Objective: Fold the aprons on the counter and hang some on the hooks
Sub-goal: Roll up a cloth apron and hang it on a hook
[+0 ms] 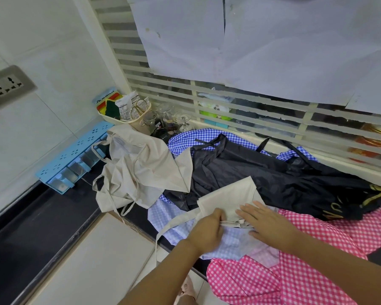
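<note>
Several aprons lie heaped on the dark counter. A partly folded beige apron sits at the front, over a light blue checked apron. My left hand pinches the beige apron's strap at its near edge. My right hand presses flat on the beige fabric, fingers straight. A second beige apron lies crumpled at the left. A black apron spreads across the middle, a dark blue checked apron lies behind it, and a pink checked apron hangs over the front right edge. No hooks are in view.
A blue spice rack hangs on the tiled wall at the left. A beige basket with packets and scissors stands in the corner beside glass jars. A slatted window with paper sheets runs behind. A wall socket is far left.
</note>
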Motion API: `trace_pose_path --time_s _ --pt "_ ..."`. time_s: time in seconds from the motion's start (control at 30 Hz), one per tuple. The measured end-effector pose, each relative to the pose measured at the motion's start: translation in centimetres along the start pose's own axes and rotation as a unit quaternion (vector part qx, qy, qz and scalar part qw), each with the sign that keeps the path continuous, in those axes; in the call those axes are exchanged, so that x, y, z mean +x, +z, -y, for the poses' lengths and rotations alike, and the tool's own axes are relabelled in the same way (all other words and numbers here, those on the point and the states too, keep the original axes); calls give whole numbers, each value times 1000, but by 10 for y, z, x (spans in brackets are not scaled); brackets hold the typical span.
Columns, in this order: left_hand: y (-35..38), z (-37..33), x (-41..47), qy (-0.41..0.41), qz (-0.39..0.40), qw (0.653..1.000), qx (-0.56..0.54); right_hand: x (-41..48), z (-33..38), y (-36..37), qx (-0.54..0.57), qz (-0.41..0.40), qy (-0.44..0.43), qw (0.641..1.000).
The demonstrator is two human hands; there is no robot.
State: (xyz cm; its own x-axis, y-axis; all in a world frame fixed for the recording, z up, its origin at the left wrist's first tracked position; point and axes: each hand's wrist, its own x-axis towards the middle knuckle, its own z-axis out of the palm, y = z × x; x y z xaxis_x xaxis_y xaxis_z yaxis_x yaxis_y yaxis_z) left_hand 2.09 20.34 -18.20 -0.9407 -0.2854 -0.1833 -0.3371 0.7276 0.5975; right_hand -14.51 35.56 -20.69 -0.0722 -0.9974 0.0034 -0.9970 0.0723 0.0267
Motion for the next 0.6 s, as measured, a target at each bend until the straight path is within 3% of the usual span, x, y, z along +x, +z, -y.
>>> trace_pose_path --time_s 0.13,0.23,0.33,0.43,0.5,0.53,0.6 --pt "-20 3 5 -80 52 989 -111 6 -4 -7 110 6 70 991" --pt "-32 4 11 -165 94 965 -180 13 -10 -27 273 95 109 951" --pt "-39 8 7 -227 140 929 -255 22 -15 -38 344 149 118 919" --pt "-37 17 3 -248 124 913 -299 25 -25 -39 461 188 164 851" --pt "-34 20 2 -253 112 914 -295 23 -30 -39 555 198 186 787" --pt "-32 22 2 -260 106 913 -295 22 -30 -38 594 193 203 754" --pt "-30 22 5 -279 90 915 -277 21 -30 -31 622 152 251 726"
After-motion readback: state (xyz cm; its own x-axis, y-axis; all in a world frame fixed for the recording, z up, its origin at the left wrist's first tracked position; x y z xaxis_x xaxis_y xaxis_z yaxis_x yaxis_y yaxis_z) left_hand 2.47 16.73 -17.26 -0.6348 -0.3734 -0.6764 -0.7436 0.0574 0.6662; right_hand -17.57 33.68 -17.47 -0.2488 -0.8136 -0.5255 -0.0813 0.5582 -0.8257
